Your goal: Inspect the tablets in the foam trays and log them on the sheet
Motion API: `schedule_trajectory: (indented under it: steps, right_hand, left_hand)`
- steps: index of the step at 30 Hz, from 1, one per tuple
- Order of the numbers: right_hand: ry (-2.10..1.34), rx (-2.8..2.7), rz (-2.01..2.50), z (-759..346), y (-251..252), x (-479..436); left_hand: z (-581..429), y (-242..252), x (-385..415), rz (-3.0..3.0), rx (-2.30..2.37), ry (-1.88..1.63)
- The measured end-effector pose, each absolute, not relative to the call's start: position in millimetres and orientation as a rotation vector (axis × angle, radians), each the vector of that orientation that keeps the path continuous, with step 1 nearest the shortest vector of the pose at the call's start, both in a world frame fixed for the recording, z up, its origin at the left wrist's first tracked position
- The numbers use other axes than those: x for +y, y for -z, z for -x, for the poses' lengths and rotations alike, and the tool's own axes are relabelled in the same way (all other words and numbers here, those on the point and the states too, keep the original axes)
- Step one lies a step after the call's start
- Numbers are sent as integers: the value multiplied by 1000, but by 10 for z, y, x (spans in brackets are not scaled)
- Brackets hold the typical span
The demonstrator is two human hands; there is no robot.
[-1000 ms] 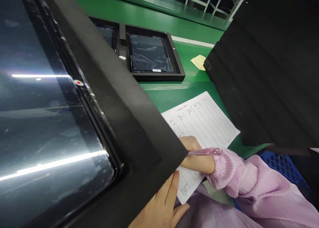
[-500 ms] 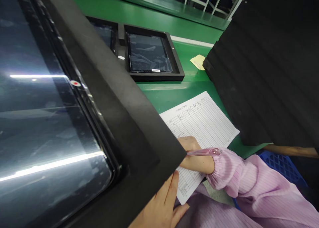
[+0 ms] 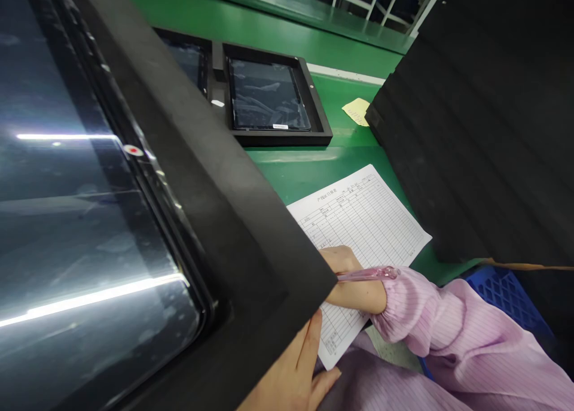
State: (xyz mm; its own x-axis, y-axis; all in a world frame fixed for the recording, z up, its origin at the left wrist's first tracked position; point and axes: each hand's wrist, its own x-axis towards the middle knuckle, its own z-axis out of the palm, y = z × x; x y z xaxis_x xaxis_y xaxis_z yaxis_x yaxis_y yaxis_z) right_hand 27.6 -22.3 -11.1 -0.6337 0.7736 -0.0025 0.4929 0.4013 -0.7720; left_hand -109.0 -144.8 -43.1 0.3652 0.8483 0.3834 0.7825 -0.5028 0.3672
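A printed form (image 3: pixel 359 219) with a ruled grid lies at an angle on the green tabletop. Over its lower left part rests my right hand (image 3: pixel 347 279), closed on a pink translucent pen (image 3: pixel 370 274). The pen's tip and most of the fingers are hidden behind the corner of a black foam tray (image 3: pixel 251 243). My left hand (image 3: pixel 296 366) lies at the form's bottom edge, fingers stretched out and thumb apart, with its fingertips partly covered by the tray. In that near tray sits a large film-covered screen panel (image 3: pixel 85 219), which bears a red-dotted sticker.
Further back, another black tray (image 3: pixel 287 139) holds a smaller tablet-like panel (image 3: pixel 266 94) with a white label. A yellow note (image 3: pixel 356 110) lies beside a tall stack of black foam trays (image 3: pixel 475 136) at the right. Below the table edge is a blue plastic crate (image 3: pixel 506 297).
Almost nothing differs. The view has shifted very slightly, and both hands, the pen and the form keep their places.
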Motion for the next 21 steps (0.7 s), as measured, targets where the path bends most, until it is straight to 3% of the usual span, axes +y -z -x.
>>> schedule_trajectory:
  steps: [11,21]
  right_hand:
    - [-1025,-2090,914,-284,224,-243]
    - [-1056,-2054,927,-269,224,-247]
  left_hand:
    - [1163,432,-1417,-2632,1406,-744]
    - [1081,485,-1502,-2413,1526,-825]
